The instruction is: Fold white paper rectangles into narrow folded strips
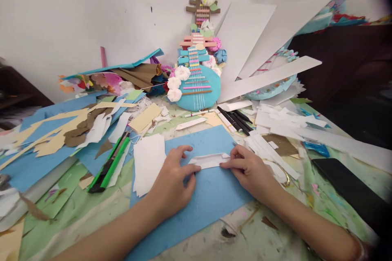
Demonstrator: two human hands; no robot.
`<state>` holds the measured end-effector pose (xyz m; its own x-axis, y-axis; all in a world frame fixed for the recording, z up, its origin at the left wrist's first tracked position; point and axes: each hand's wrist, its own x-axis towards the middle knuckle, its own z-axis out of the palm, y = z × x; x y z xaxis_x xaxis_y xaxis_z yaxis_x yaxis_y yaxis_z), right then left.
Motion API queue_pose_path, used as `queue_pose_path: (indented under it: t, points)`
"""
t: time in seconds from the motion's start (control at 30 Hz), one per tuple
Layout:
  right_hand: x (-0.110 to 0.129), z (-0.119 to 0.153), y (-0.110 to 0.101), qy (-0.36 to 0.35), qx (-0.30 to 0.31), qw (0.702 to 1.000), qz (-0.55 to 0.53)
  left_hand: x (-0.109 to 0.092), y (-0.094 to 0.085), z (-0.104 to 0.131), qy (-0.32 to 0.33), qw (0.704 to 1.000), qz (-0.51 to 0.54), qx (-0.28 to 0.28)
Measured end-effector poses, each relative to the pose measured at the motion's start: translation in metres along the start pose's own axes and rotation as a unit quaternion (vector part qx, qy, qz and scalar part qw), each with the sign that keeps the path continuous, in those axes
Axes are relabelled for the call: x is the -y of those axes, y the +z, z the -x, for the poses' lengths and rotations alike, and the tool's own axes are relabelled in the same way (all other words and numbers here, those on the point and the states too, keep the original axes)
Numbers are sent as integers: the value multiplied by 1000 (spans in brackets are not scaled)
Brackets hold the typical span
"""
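Note:
A small folded strip of white paper (211, 160) lies on a sheet of blue paper (211, 195), its long edge turned up. At its left end is my left hand (176, 179), thumb and one finger closed at the paper while another finger is raised. My right hand (252, 171) pinches the strip's right end between its fingertips. Left of my left hand, a stack of white paper pieces (148, 163) rests on the blue sheet. Beside that stack is a green and black utility knife (110, 163).
Behind the sheet stands a blue paper lute (200, 89) with white flowers. Several black and white markers (235, 120) lie before it. Paper scraps (288, 118) and a black phone (349, 187) are on the right. Gold-handled scissors (286, 177) lie partly under scraps. Cut coloured paper (55, 130) covers the left.

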<state>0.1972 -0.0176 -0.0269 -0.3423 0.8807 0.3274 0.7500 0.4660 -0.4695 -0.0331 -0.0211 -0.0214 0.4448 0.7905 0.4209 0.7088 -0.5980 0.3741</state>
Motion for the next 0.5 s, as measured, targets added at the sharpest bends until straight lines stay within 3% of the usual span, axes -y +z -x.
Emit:
queue_pose_path:
  t: [0.1,0.2,0.5]
  points:
    - [6,5,0,-80,-16,992,101,-8,0,7,104,985,-136,6]
    - [14,8,-1,-170,7,967,190,-14,2,12,168,958,-231,28]
    - [30,18,5,-156,33,948,277,-14,4,14,165,953,-253,37]
